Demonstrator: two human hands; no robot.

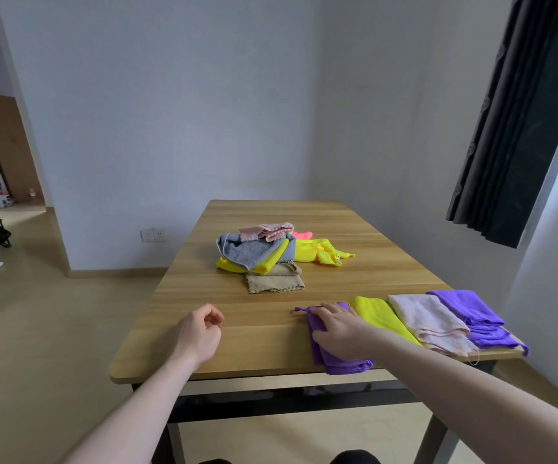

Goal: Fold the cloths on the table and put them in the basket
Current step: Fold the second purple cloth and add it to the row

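Your right hand (pixel 336 324) lies flat on the folded purple cloth (pixel 331 349) at the near edge of the table (pixel 260 333), fingers straight and spread, pressing it down rather than gripping it. That cloth's long axis runs away from you toward the far wall, its near end hanging slightly over the table edge. Just to its right sit three more folded pieces in a row — a yellow cloth (pixel 383 318), a pale pink cloth (pixel 433 321) and a second purple cloth (pixel 475 316) — each overlapping or touching its neighbour.

Your left hand (pixel 200 331) hovers over bare wood well to the left, fingers loosely curled with thumb meeting fingertips, holding nothing.

The unfolded pile (pixel 264 254) waits near the middle of the table, straight ahead and beyond both hands; the tan cloth (pixel 274 283) at its near edge is the closest piece. It lies roughly between your two hands, a little nearer the left one's line of reach, and since that hand is free, it is probably the one to send forward.

No basket shows in this view, so the folded row has nowhere visible to go yet — you would need to look for it.
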